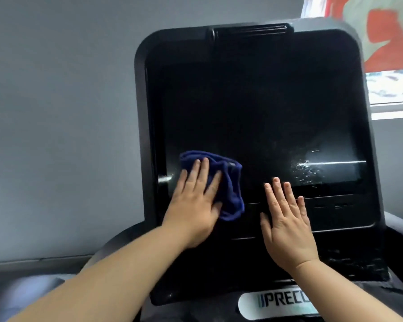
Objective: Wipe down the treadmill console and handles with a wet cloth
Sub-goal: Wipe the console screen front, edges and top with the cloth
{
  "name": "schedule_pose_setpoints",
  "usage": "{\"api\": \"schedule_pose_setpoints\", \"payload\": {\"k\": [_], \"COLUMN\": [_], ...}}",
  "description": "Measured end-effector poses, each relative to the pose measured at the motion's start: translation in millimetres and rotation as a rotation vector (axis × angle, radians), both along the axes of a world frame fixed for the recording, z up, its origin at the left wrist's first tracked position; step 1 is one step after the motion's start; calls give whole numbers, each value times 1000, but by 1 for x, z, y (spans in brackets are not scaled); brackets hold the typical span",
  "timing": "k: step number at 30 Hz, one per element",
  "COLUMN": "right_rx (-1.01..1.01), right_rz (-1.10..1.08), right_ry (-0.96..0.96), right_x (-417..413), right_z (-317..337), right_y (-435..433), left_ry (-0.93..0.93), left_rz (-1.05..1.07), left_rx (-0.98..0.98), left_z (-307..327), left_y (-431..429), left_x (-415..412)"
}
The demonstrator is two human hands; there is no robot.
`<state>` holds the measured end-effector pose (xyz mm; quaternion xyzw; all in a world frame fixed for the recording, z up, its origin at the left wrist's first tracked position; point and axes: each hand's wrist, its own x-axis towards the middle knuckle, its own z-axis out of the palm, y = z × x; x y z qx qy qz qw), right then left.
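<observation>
The black treadmill console (254,101) fills the middle of the view, its dark screen tilted toward me. A crumpled dark blue cloth (228,182) lies against the lower left of the screen, with my left hand (193,205) pressed flat on it, fingers spread. To the right, my right hand (286,224) rests flat on the console's lower edge, fingers apart, holding nothing. Water droplets (307,170) glint on the screen's lower right. Part of a dark handle (400,231) curves at the right edge.
A grey wall (56,112) stands behind and left of the console. A window with a red and pale green curtain (386,31) is at the upper right. A white logo plate (277,303) sits below the console.
</observation>
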<state>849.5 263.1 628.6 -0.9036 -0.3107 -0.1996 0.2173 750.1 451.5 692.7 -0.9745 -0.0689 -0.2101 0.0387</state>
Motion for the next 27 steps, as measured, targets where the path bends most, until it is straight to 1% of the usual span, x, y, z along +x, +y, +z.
{"api": "schedule_pose_setpoints", "payload": {"k": [1, 2, 4, 5, 6, 7, 8, 9, 10, 12, 13, 14, 15, 17, 18, 19, 20, 21, 23, 25, 26, 27], "right_rx": [25, 49, 68, 62, 47, 30, 13, -5, -24, -27, 1, 54, 139, 338, 406, 412, 368, 307, 135, -41, -86, -85], "right_rz": [16, 56, 178, 228, 253, 252, 230, 208, 210, 259, 254, 199, 98, -154, -248, -282, -257, -190, 1, 204, 258, 252], "right_ry": [-1, -9, -60, -92, -113, -119, -123, -132, -146, -190, -218, -215, -156, 55, 149, 188, 167, 105, -23, -170, -229, -258], "right_x": [-3, -9, -22, -29, -36, -41, -46, -47, -46, -34, -25, -16, -8, -2, -6, -15, -29, -44, -67, -59, -45, -30], "right_z": [4, 9, 19, 23, 23, 22, 19, 15, 12, 5, 2, -1, 0, 9, 15, 18, 19, 17, 3, -9, -13, -16], "right_y": [1, 4, 15, 24, 36, 47, 57, 63, 64, 50, 37, 23, 12, 7, 16, 31, 49, 65, 78, 54, 34, 13], "left_ry": [71, 102, 23, -49, -143, -263, -388, -469, -487, -379, -309, -254, -222, -219, -232, -249, -266, -281, -307, -326, -329, -329], "left_rz": [-116, -208, -304, -308, -275, -212, -133, -68, -30, 13, 28, 37, 46, 59, 57, 55, 48, 37, 18, 15, 13, 8], "left_rx": [-48, -136, -468, -639, -749, -749, -671, -555, -435, -245, -189, -158, -141, -100, -89, -86, -88, -88, -82, -71, -71, -75], "left_z": [-9, -11, 2, 10, 18, 25, 29, 32, 33, 27, 22, 16, 11, 3, 1, 0, -1, -2, -4, -4, -4, -5], "left_y": [-10, -13, -6, -1, 6, 14, 23, 31, 40, 56, 63, 67, 69, 71, 71, 71, 71, 72, 73, 74, 74, 74], "left_x": [-8, -12, -12, -12, -14, -17, -19, -21, -21, -22, -21, -18, -16, -12, -10, -10, -9, -8, -9, -8, -8, -8]}}
